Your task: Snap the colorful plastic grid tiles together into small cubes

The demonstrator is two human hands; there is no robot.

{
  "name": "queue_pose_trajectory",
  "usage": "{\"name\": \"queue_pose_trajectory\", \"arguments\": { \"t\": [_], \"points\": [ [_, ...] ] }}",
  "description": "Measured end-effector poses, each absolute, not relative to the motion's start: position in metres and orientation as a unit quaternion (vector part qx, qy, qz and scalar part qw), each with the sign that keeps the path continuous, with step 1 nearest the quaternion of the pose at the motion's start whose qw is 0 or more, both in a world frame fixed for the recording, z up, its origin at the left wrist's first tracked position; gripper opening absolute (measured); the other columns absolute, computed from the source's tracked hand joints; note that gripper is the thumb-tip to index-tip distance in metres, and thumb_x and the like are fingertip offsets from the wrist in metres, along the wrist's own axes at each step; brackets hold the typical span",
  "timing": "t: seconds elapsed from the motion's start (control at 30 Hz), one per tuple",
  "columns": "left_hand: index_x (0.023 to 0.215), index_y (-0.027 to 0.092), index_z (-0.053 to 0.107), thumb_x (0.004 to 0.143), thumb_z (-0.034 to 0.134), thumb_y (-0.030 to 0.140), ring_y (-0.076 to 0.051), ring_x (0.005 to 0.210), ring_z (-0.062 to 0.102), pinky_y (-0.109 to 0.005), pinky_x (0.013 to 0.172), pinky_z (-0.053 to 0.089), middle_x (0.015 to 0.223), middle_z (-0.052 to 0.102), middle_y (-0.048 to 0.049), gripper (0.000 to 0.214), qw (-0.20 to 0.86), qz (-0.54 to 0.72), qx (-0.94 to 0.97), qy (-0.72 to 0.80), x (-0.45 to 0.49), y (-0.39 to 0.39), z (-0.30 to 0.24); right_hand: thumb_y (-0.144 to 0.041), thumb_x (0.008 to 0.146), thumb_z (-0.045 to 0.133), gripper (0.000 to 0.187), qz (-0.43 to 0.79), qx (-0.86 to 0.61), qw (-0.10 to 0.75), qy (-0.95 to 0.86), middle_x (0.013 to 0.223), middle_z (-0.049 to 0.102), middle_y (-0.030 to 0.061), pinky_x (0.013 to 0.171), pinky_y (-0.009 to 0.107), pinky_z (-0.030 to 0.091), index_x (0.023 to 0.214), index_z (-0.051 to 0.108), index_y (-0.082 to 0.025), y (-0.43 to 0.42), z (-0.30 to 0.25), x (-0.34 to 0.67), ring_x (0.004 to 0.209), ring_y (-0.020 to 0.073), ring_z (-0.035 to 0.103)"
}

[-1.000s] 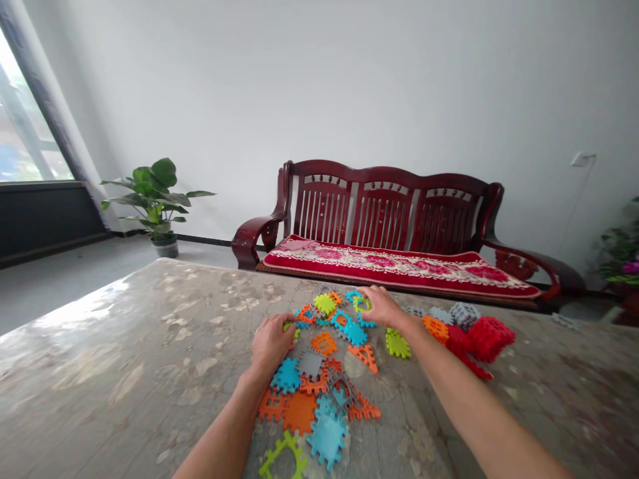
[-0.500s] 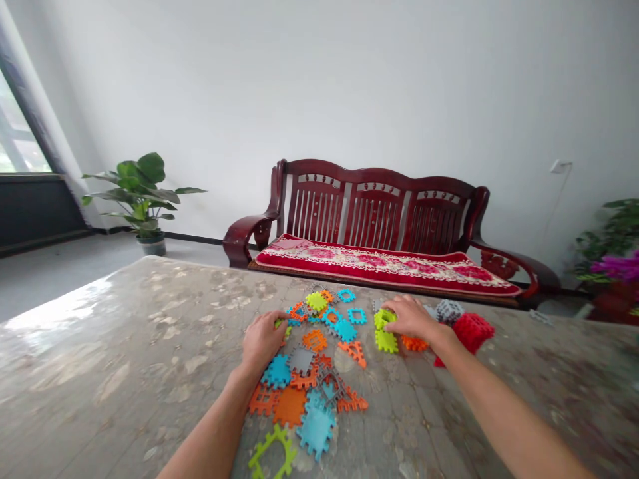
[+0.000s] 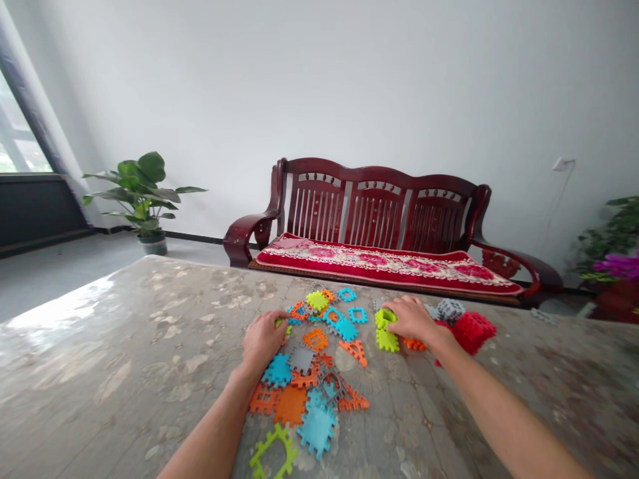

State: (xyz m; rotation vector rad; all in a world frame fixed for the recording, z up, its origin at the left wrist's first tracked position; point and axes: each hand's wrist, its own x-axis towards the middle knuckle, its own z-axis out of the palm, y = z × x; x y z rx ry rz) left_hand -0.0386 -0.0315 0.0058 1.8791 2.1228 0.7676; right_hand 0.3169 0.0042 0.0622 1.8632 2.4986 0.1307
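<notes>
At the near end of the scattered pieces on the table (image 3: 164, 372), we see a lime frame (image 3: 259, 454) with a large hole; just beyond it lie a light blue plate (image 3: 317, 427) and an orange plate (image 3: 289, 406); past these, a blue plate (image 3: 276, 370) sits beside a grey plate (image 3: 302, 359), with an orange triangle (image 3: 354, 352) to the right. Our left hand (image 3: 263, 338) rests at the left edge of the pieces, its fingers curled at a small lime piece (image 3: 288, 330); we cannot tell whether it grips it. Our right hand (image 3: 412, 318) is narrow, thumb and fingers closed on a holed lime piece (image 3: 383, 320), which lies right against the far side of a solid lime plate (image 3: 387, 340); to the right of that hand we find a red cube (image 3: 474, 331) and, slightly farther, a grey cube (image 3: 450, 311). Beyond the table stands a dark red wooden bench (image 3: 379, 179) with a floral cover (image 3: 374, 259); a potted plant (image 3: 142, 193) stands to its left.
</notes>
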Motion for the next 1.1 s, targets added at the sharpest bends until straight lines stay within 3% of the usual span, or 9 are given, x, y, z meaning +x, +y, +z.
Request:
{"name": "queue_pose_trajectory", "arguments": {
  "t": [0.47,0.8,0.97,1.1],
  "points": [
    [0.101,0.030,0.072,0.083,0.048,0.031,-0.021,0.101,0.063,-0.028,0.086,0.045,0.105,0.073,-0.0003,0.030,0.101,0.260,0.635,0.720,-0.038,-0.032,0.007,-0.022,0.065,0.059,0.046,0.036,0.588,0.054,0.807,0.108,0.064,0.0057,0.086,0.037,0.032,0.110,0.065,-0.027,0.011,0.063,0.311,0.103,0.0264,0.050],
    [0.101,0.030,0.072,0.083,0.047,0.031,-0.021,0.103,0.063,-0.029,0.088,0.045,0.107,0.072,-0.0006,0.030,0.099,0.260,0.633,0.722,-0.038,-0.031,0.005,-0.023,0.064,0.060,0.055,0.040,0.571,0.065,0.818,0.116,0.064,0.0073,0.092,0.041,0.032,0.118,0.063,-0.027,0.008,0.069,0.307,0.107,0.0286,0.050],
    [0.101,0.030,0.072,0.083,0.048,0.031,-0.021,0.104,0.062,-0.029,0.088,0.045,0.107,0.072,-0.0008,0.030,0.102,0.262,0.630,0.724,-0.038,-0.032,0.006,-0.028,0.070,0.059,0.057,0.012,0.558,-0.011,0.829,0.127,0.059,0.0088,0.097,0.043,0.033,0.127,0.058,-0.024,0.008,0.067,0.282,0.116,0.0300,0.048],
    [0.101,0.030,0.071,0.083,0.048,0.031,-0.022,0.104,0.062,-0.030,0.089,0.044,0.107,0.072,-0.0007,0.030,0.103,0.264,0.630,0.723,-0.038,-0.032,0.005,-0.023,0.072,0.056,0.059,-0.035,0.503,-0.096,0.858,0.130,0.058,0.0094,0.101,0.038,0.035,0.131,0.053,-0.020,0.014,0.060,0.240,0.119,0.0260,0.049]
  ]
}}
